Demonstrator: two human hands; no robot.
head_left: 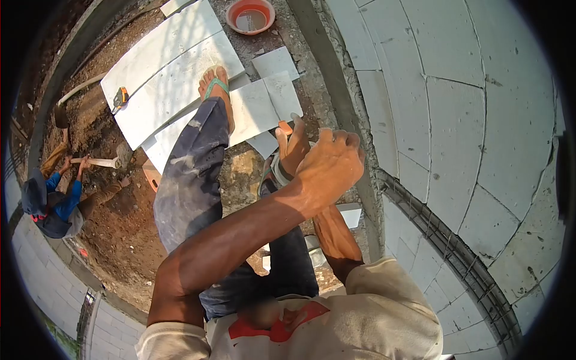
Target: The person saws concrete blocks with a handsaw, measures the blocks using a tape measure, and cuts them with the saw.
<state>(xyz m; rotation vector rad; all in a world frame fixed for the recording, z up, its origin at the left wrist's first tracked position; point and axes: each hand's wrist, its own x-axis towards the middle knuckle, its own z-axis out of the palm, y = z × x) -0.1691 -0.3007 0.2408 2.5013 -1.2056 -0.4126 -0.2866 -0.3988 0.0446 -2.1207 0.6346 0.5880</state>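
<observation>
My forearms cross in front of me. My left hand [333, 159] is closed beside the pale block wall, its fingers curled; whatever it may hold is hidden. Close beside it and partly behind it, my right hand [291, 150] has a small orange piece [285, 127] between thumb and fingers; its kind is too small to tell. A grey curved edge [279, 171] shows under that hand, and I cannot make out what it belongs to. Below lie white tiles [255, 107], with my sandalled foot [217, 90] on them.
An orange-and-black tape measure [120, 98] lies on a large white tile. An orange basin [251, 17] with liquid stands at the top. The block wall [447, 114] rises at right, with a rebar frame [444, 237]. At left, another person [60, 201] grips a long-handled tool on bare soil.
</observation>
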